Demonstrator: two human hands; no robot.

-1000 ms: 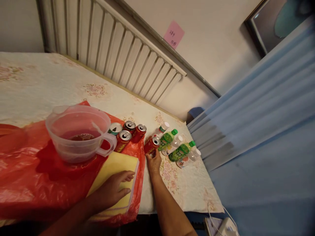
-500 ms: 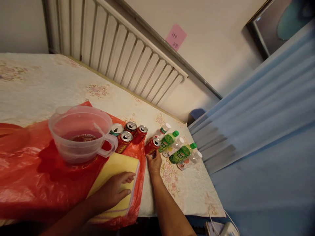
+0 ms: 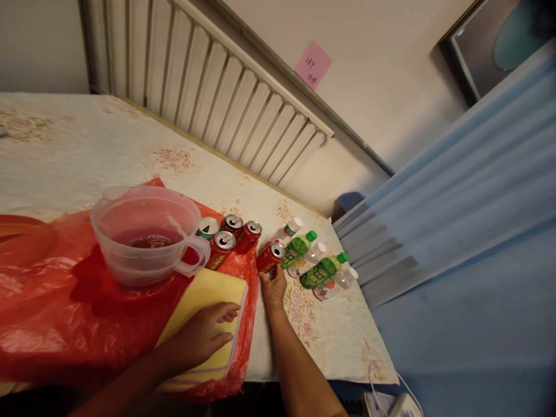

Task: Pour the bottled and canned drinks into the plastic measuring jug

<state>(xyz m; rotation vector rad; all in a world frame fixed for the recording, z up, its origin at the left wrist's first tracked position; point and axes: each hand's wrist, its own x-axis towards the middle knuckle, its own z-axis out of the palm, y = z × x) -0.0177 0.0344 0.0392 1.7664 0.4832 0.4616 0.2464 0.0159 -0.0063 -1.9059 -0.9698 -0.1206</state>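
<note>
My right hand [image 3: 273,289] has its thumb and fingers at the base of an opened red drink can [image 3: 268,258], gripping it where it stands on the tablecloth beside the red plastic bag. My left hand [image 3: 206,333] hovers over or rests on a folded yellow cloth [image 3: 217,286], its fingers and thumb apart and holding nothing. Left of the cloth is a translucent plastic jug [image 3: 143,263] with a handle and a little dark liquid in the bottom. Between jug and right hand stand several opened cans [image 3: 223,246], most of them red.
Several plastic bottles, some green-labelled [image 3: 321,273], stand just right of the can. A red plastic bag [image 3: 39,313] lies spread under the jug and cloth, with an orange-red round object [image 3: 21,231] at far left. A radiator [image 3: 208,87] and blue curtain [image 3: 434,231] border the table.
The view has shifted very slightly, so the jug and cans appear a touch further right. Both hands keep their places, the right one still at the red can.
</note>
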